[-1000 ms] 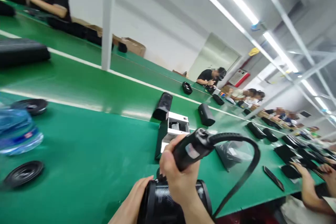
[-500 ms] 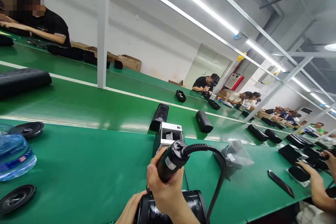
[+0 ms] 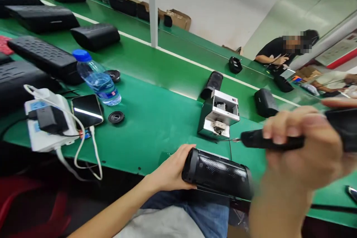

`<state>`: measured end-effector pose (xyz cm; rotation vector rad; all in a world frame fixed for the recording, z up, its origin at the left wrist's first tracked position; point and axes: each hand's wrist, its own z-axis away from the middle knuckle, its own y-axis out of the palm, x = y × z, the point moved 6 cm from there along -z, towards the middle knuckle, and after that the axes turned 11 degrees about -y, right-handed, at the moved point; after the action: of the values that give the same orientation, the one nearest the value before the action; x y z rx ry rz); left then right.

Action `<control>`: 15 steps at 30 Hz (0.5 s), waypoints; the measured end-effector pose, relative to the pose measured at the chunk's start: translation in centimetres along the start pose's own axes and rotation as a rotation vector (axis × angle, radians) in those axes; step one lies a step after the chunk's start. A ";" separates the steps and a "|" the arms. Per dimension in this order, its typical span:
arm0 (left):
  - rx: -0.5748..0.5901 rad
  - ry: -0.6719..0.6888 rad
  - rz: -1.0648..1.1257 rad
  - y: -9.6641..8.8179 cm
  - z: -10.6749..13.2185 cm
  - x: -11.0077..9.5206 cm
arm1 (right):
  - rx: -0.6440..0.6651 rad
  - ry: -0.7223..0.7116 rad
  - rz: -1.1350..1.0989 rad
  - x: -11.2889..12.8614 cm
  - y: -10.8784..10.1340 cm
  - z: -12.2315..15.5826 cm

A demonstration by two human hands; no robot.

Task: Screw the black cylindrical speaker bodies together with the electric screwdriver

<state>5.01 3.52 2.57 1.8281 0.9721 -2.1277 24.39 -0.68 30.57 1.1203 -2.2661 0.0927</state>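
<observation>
**A:** What takes up most of the view?

**B:** A long table [image 3: 150,119] topped with smooth, matt green matting, with a white stripe running down it. At its near edge lies the speaker [image 3: 217,173], a black cylinder on its side. It has a fine perforated mesh skin and a glossy ring at its left end, and it sits partly over the person's denim-covered lap.

**A:** And the hands?

**B:** The left hand [image 3: 170,171] is cupped round that left end, fingers wrapped onto the rim. The right hand [image 3: 295,156] is blurred but closed in a fist round a screwdriver [image 3: 251,139]. This is a slim black barrel held level above the speaker, its thin metal bit pointing left.

**A:** Pointing at what?

**B:** The bit ends just beside a small box [image 3: 219,117] with a white top and dark sides, open above with metal parts showing inside.

**A:** Anything smaller?

**B:** To the left there's a white plastic power strip [image 3: 44,135] with a black plug and looping white cables. Next to it are a clear ribbed bottle [image 3: 96,80] with a blue cap, tilted, and a glossy dark phone [image 3: 87,111] lying flat. Near the phone is a little round black cone [image 3: 116,117].
</observation>
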 end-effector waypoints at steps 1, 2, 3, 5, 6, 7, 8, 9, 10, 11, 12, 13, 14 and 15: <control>0.003 0.006 -0.001 0.0 0.0 0.0 | -0.039 -0.063 0.044 -0.3 -0.7 -0.9; 0.005 0.011 0.001 0.0 0.0 0.0 | -0.065 -0.119 0.083 -0.7 -1.3 -1.4; 0.007 0.012 0.003 0.0 0.0 0.0 | -0.083 -0.165 0.114 -1.2 -1.7 -1.7; 0.010 0.008 0.007 0.0 0.0 0.1 | -0.076 -0.223 0.136 -2.6 -1.8 -1.7; 0.014 0.005 0.009 0.0 0.0 0.0 | -0.064 -0.225 0.138 -3.3 -1.7 -1.5; 0.018 0.004 0.010 0.0 0.1 0.0 | -0.051 -0.217 0.142 -4.0 -1.5 -1.3; 0.023 0.001 0.010 -0.1 0.1 -0.1 | -0.035 -0.204 0.151 -4.5 -1.3 -1.1; 0.027 -0.001 0.010 -0.1 0.1 -0.2 | -0.022 -0.184 0.164 -5.0 -1.0 -0.9; 0.029 -0.003 0.012 -0.2 0.1 -0.3 | -0.014 -0.162 0.180 -5.3 -0.9 -0.8; 0.031 -0.005 0.014 -0.2 0.1 -0.4 | -0.012 -0.144 0.196 -5.5 -0.7 -0.7; 0.033 -0.005 0.016 -0.3 0.1 -0.4 | -0.011 -0.132 0.210 -5.7 -0.7 -0.7; 0.033 -0.005 0.018 -0.3 0.1 -0.5 | -0.012 -0.122 0.218 -5.8 -0.7 -0.7; 0.033 -0.005 0.020 -0.3 0.1 -0.5 | -0.016 -0.114 0.225 -5.9 -0.7 -0.7; 0.033 -0.003 0.020 -0.3 0.1 -0.5 | -0.026 -0.112 0.231 -6.0 -0.9 -0.8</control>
<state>4.87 3.53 3.17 1.8412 0.9197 -2.1472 28.20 3.18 27.77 0.8661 -2.4825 0.0944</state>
